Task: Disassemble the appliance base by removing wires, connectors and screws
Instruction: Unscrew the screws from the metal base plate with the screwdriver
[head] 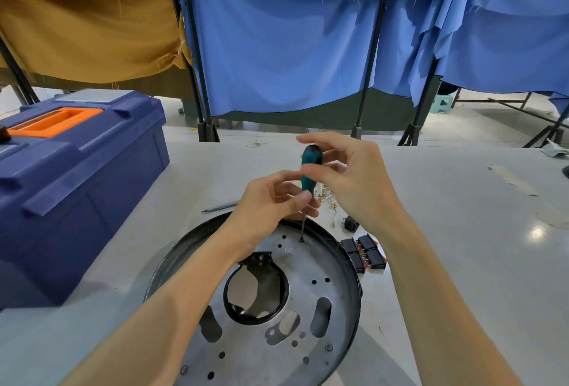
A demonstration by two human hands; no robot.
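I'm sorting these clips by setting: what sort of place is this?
Probably a workshop bench: a blue toolbox on the table, a screwdriver set into the appliance base, cloth screens behind.

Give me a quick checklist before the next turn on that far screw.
1. Screwdriver tip meets the screw on the far side of the base: ok.
2. Tip fully seated in the screw head: cannot tell, too small to see.
3. Shaft close to upright over the screw: ok.
4. Left hand pinches the lower handle to steady it: ok.
5. Right hand grips the upper handle, ready to twist: ok.
6. Base held against spinning: not ok, both hands are on the screwdriver and none holds the base.
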